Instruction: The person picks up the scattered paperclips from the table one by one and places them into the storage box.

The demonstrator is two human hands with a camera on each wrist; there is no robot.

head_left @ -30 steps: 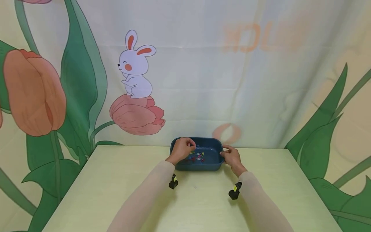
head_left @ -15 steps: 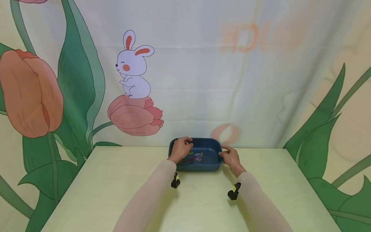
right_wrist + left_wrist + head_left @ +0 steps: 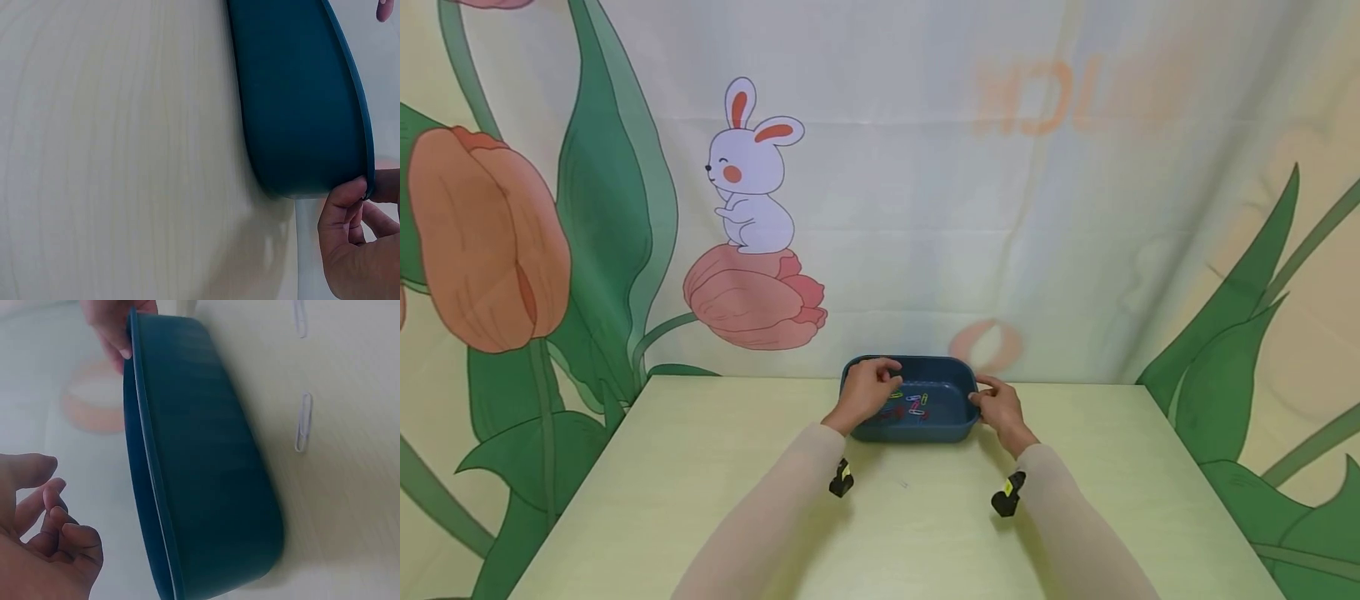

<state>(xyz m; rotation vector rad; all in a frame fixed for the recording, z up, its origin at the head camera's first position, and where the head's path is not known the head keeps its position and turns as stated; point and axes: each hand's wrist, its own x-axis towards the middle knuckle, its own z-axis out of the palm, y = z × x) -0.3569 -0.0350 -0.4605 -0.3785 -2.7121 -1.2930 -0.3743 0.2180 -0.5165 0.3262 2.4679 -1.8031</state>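
A dark blue plastic basin (image 3: 917, 434) stands at the table's far edge. On its floor lie several coloured paper clips (image 3: 916, 412), among them yellow, red and white ones. My left hand (image 3: 867, 390) hovers over the basin's left part, hiding some of the inside. In the left wrist view that hand (image 3: 47, 534) has loosely bent fingers, thumb and index apart, with nothing visible between them. My right hand (image 3: 1000, 410) pinches the rim at the basin's right end. Its thumb lies on the near side of the rim in the right wrist view.
Two pale paper clips, one nearer the basin (image 3: 304, 422), lie on the light wooden table (image 3: 910, 533) in front of it. A printed curtain (image 3: 917, 208) with tulips and a rabbit hangs right behind the table. Black wrist cameras (image 3: 842, 478) sit on both sleeves.
The left thumb and index finger, close together one second ago, have come apart over the basin. The left forearm has shifted slightly. My right hand and the basin have stayed in place.
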